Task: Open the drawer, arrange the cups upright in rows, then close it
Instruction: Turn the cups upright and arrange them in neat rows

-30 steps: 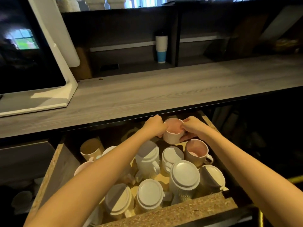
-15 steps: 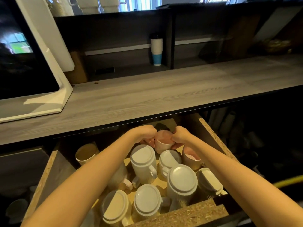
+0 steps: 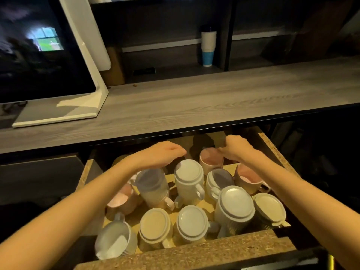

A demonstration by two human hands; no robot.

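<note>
The wooden drawer (image 3: 194, 252) stands pulled out under the counter, full of cups. An upright pink cup (image 3: 209, 162) sits at the back. My right hand (image 3: 236, 150) pinches its rim on the right side. My left hand (image 3: 161, 154) hovers palm down to the left of it, fingers loose, holding nothing. A second pink mug (image 3: 247, 178) stands upright at the right. Several white mugs rest upside down, such as one in the middle (image 3: 188, 173) and a big one (image 3: 234, 203). A pink cup (image 3: 118, 198) and a white cup (image 3: 113, 242) lie tilted at the left.
The grey wood counter (image 3: 194, 98) overhangs the drawer's back. A dark monitor (image 3: 39, 55) on a white stand sits at the left. A stack of paper cups (image 3: 208, 47) stands on a shelf behind. Dark cabinet space flanks the drawer on both sides.
Both hands lowered the pink cup and set it upright at the back of the drawer. My left hand has let go and moved left; my right hand stays on the rim.
</note>
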